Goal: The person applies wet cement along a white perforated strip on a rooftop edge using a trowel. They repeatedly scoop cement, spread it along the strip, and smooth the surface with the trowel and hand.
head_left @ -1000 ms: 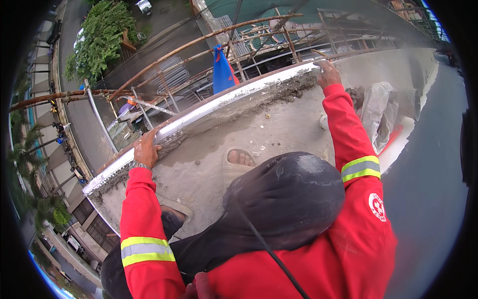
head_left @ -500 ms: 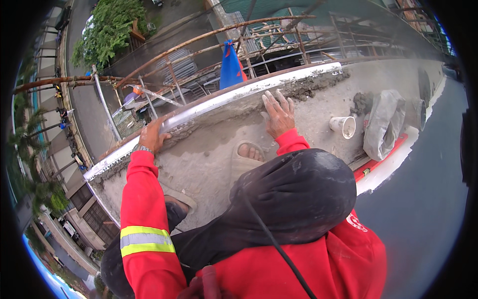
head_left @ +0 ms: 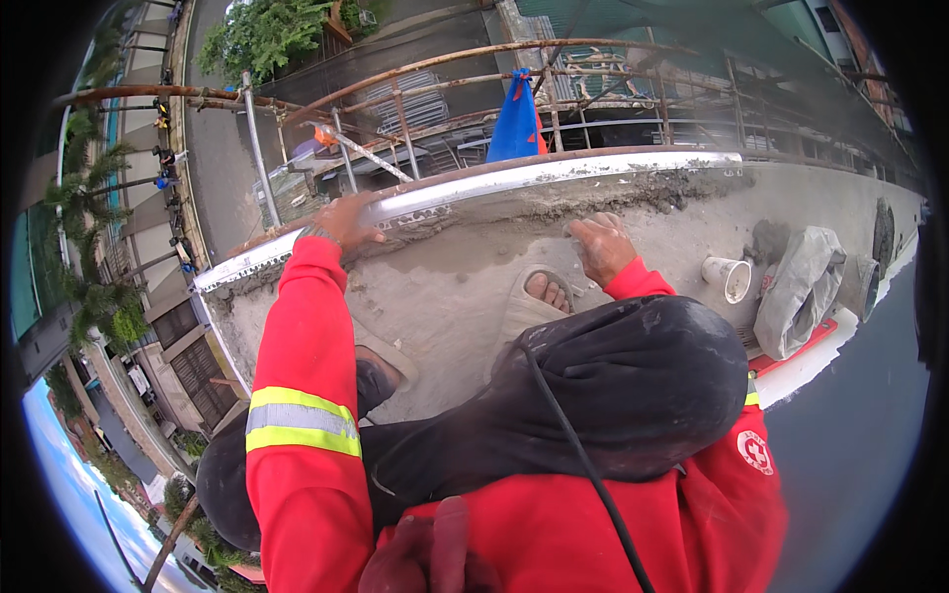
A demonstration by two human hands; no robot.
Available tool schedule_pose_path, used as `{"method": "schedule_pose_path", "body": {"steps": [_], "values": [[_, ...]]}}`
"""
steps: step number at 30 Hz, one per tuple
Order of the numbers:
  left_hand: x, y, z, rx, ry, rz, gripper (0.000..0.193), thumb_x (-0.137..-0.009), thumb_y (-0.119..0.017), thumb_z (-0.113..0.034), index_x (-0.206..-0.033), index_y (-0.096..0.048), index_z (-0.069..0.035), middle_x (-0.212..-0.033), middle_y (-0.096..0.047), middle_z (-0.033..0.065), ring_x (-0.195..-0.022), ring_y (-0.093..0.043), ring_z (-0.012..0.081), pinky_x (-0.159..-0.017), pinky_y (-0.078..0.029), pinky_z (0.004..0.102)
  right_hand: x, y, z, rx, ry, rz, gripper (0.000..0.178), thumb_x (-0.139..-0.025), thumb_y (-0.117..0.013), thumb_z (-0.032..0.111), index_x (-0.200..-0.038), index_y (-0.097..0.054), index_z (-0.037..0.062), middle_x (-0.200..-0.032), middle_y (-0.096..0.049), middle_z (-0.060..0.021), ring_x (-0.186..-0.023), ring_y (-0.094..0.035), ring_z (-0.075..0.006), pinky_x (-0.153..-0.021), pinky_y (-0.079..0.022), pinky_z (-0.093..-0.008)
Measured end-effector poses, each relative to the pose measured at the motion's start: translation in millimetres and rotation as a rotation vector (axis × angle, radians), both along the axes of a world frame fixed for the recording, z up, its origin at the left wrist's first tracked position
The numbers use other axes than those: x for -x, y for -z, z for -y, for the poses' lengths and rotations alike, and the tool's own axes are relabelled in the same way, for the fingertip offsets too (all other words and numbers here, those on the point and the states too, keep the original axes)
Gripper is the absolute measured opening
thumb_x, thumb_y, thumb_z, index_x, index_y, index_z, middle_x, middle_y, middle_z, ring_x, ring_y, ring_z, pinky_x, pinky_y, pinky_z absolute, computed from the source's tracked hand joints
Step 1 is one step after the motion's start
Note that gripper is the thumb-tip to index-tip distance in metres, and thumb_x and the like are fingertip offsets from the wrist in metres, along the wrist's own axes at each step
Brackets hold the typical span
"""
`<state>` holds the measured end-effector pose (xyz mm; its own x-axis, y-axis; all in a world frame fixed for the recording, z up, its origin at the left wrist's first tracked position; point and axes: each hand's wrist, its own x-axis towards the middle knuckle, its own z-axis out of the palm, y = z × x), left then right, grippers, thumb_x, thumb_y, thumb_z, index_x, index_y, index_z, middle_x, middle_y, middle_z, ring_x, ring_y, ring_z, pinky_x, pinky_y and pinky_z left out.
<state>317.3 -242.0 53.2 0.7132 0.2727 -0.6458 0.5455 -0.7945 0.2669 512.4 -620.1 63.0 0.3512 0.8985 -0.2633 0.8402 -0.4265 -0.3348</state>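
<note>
The white straightedge [head_left: 554, 175] appears stiff, light and best held by both edges; the left hand [head_left: 344, 219] clasps its left portion, while the right hand [head_left: 605, 247] shows indeterminable grip.

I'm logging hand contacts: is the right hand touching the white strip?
No, the right hand is short of the white strip, with rough mortar showing between them.

A long white strip [head_left: 554, 176] lies along the ledge [head_left: 445, 308]; rough grey mortar [head_left: 643, 193] lines the strip's inner side.
</note>
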Motion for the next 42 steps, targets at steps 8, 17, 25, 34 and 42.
{"method": "schedule_pose_path", "body": {"steps": [8,17,25,34,42], "values": [[-2,4,2,0.048,-0.054,0.002,0.068,-0.064,-0.077,-0.042,-0.122,-0.053,-0.017,-0.118,-0.059,0.0096,-0.112,-0.053,0.0321,-0.094,-0.041,0.0450,-28,-25,-39,-0.235,-0.022,-0.091,0.042,-0.073,-0.060,0.008,-0.114,-0.056,0.0121,-0.107,-0.060,-0.0114,-0.102,-0.053,-0.0325,-0.091,-0.039,-0.0437],[-31,20,43,0.129,-0.170,0.118,0.069,-0.065,-0.068,-0.063,-0.116,-0.057,-0.018,-0.117,-0.059,0.0089,-0.114,-0.052,0.0284,-0.098,-0.030,0.0510,-8,-33,-12,0.110,0.372,-0.324,0.026,-0.071,-0.067,0.001,-0.096,-0.061,0.0088,-0.065,-0.059,-0.0077,-0.059,-0.059,-0.0242,-0.057,-0.045,-0.0333],[-44,27,63,0.060,-0.182,0.174,0.068,-0.068,-0.063,-0.066,-0.118,-0.056,-0.019,-0.118,-0.058,0.0104,-0.116,-0.050,0.0308,-0.100,-0.024,0.0576,-9,-15,68,0.358,0.283,-0.614,0.022,-0.078,-0.071,0.019,-0.096,-0.061,0.0114,-0.062,-0.058,-0.0026,-0.059,-0.058,-0.0101,-0.056,-0.044,-0.0300],[-49,32,66,0.104,-0.302,0.131,0.070,-0.070,-0.061,-0.066,-0.120,-0.055,-0.016,-0.120,-0.056,0.0122,-0.121,-0.046,0.0324,-0.105,-0.013,0.0626,-74,-33,3,-0.084,0.146,-0.351,0.037,-0.079,-0.069,0.018,-0.110,-0.060,0.0021,-0.106,-0.063,-0.0162,-0.097,-0.063,-0.0297,-0.082,-0.049,-0.0358],[-74,-52,16,-0.175,-0.213,0.494,0.049,-0.079,-0.059,-0.053,-0.095,-0.068,-0.008,-0.099,-0.066,0.0151,-0.104,-0.059,0.0277,-0.093,-0.035,0.0466,-113,51,-95,0.076,0.088,-0.357,0.052,-0.089,-0.047,0.049,-0.113,-0.061,0.0046,-0.106,-0.063,-0.0211,-0.103,-0.058,-0.0362,-0.090,-0.043,-0.0383]]}}
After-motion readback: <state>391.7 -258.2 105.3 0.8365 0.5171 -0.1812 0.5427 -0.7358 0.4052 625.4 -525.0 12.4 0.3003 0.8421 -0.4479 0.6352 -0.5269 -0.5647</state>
